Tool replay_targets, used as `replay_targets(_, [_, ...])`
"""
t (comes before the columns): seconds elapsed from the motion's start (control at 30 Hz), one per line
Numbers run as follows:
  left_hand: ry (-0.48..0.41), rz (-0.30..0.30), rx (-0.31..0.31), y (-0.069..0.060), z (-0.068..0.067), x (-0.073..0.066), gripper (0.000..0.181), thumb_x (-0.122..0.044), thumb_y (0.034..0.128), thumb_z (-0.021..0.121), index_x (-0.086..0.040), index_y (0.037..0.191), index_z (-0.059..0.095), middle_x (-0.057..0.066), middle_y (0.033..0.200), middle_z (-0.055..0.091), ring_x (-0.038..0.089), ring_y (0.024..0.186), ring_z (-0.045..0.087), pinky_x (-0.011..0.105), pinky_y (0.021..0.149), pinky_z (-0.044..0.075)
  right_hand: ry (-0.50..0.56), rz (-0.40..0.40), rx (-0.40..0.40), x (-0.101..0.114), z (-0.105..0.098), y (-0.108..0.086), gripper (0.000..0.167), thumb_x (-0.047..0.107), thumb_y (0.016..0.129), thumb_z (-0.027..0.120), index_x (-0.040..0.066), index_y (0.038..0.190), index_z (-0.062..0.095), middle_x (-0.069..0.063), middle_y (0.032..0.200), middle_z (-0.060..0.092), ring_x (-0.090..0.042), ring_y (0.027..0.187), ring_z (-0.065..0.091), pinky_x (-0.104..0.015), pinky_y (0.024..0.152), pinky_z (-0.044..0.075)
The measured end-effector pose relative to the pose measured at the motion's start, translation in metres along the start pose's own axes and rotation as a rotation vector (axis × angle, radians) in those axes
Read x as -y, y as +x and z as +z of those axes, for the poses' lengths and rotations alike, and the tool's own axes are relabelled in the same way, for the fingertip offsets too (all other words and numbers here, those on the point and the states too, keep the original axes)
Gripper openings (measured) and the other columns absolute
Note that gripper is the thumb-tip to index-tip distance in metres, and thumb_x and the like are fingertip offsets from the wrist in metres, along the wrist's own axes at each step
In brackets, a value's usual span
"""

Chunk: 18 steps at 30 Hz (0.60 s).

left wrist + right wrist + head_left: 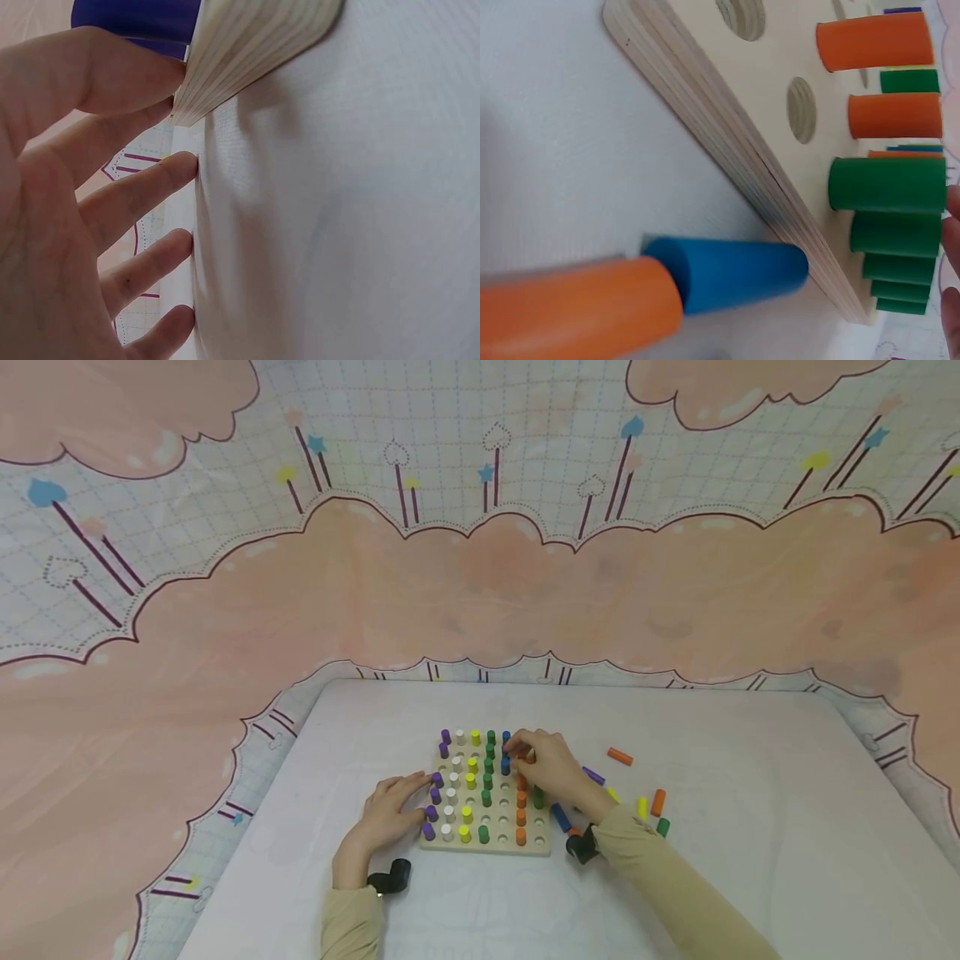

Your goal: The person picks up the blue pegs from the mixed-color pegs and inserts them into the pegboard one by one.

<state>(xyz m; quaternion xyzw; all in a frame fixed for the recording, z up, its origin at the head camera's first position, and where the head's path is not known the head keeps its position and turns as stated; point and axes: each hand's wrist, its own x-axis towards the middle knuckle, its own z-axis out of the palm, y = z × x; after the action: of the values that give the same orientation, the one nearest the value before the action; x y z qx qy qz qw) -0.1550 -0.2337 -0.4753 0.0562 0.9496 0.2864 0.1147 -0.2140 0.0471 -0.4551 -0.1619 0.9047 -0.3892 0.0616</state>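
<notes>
A wooden pegboard (487, 850) lies on the table, with columns of purple, white, yellow, green, blue and orange pegs; more green pegs (889, 184) line its right edge. My right hand (551, 768) reaches over the board's far right part, its fingertips pinching a blue peg (506, 748) in the blue column. In the right wrist view only bits of those fingers show, and that peg is hidden. My left hand (390, 814) rests at the board's left edge, fingers spread and fairly straight. Thumb and index finger touch the board's side (247, 52) by a purple peg (139, 19).
Loose pegs lie right of the board: a blue peg (561, 818) touching an orange one (577, 307), a purple one (593, 775), two yellow, a green (663, 827) and more orange ones (620, 756). A patterned cloth (480, 593) hangs behind the white table (750, 860).
</notes>
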Motion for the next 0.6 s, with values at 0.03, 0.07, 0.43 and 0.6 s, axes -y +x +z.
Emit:
replay_targets(0.03, [0.0, 0.0, 0.001, 0.0, 0.0, 0.0, 0.057, -0.015, 0.0836, 0.059, -0.016, 0.139, 0.051, 0.009, 0.15, 0.044, 0.039, 0.14, 0.027, 0.068, 0.111, 0.019, 0.012, -0.003, 0.002, 0.0, -0.002, -0.001, 0.018, 0.012, 0.088, 0.066, 0.014, 0.106, 0.067, 0.004, 0.096, 0.067, -0.015, 0.089, 0.055, -0.034, 0.081, 0.046])
replay_targets(0.07, [0.0, 0.001, 0.001, 0.0, 0.0, 0.0, 0.057, -0.015, 0.0836, 0.059, -0.016, 0.139, 0.051, 0.009, 0.15, 0.044, 0.039, 0.14, 0.027, 0.068, 0.111, 0.019, 0.019, -0.011, 0.004, 0.0, -0.004, -0.003, 0.019, 0.012, 0.089, 0.066, 0.013, 0.107, 0.067, 0.003, 0.097, 0.068, -0.016, 0.09, 0.056, -0.036, 0.082, 0.048])
replay_targets(0.43, [-0.008, 0.004, 0.005, -0.002, -0.002, -0.002, 0.056, -0.015, 0.084, 0.059, -0.015, 0.14, 0.05, 0.011, 0.151, 0.042, 0.04, 0.14, 0.026, 0.068, 0.111, 0.019, 0.052, 0.0, 0.009, 0.001, -0.023, -0.026, 0.025, 0.015, 0.091, 0.064, 0.013, 0.116, 0.066, 0.0, 0.109, 0.069, -0.022, 0.109, 0.06, -0.049, 0.1, 0.046])
replay_targets(0.6, [-0.014, 0.006, 0.007, -0.001, -0.002, -0.002, 0.056, -0.016, 0.0847, 0.059, -0.016, 0.14, 0.05, 0.011, 0.151, 0.042, 0.04, 0.14, 0.026, 0.068, 0.111, 0.019, 0.028, -0.035, -0.001, -0.004, -0.029, -0.041, 0.025, 0.012, 0.09, 0.063, 0.01, 0.115, 0.066, -0.004, 0.109, 0.069, -0.023, 0.107, 0.06, -0.05, 0.099, 0.047])
